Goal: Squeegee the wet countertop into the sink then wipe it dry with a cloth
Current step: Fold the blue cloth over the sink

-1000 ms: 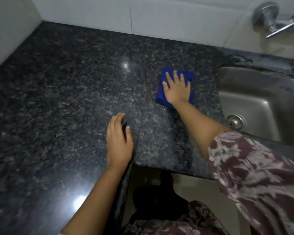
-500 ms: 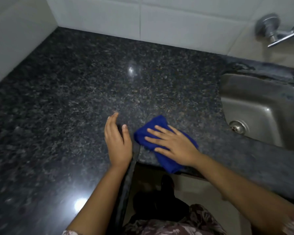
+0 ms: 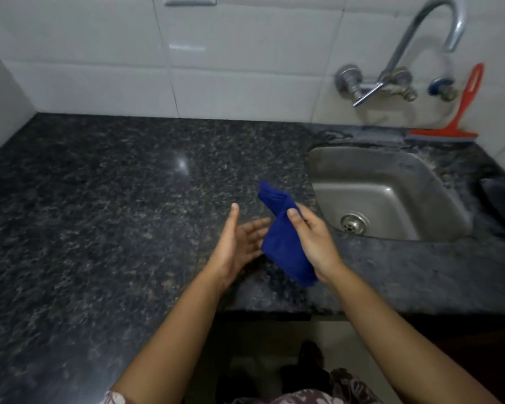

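Note:
My right hand [image 3: 309,237] grips a blue cloth [image 3: 283,243] and holds it lifted above the dark speckled granite countertop [image 3: 114,199]. The cloth hangs bunched, one end sticking up past my thumb, the other drooping below my wrist. My left hand [image 3: 239,243] is raised beside it, palm turned toward the cloth, fingers straight and close to its left edge. The steel sink [image 3: 391,199] lies just right of my hands. An orange-red squeegee [image 3: 455,123] leans against the tiled wall behind the sink.
A chrome tap [image 3: 397,53] curves over the sink from the white tiled wall [image 3: 187,68]. A dark object [image 3: 502,199] lies on the counter at the far right. The counter's front edge steps back in front of the sink.
My right hand has lifted the cloth off the counter and bunched it. My left hand left the counter and rose beside the cloth. The view tilted up, showing tap and squeegee.

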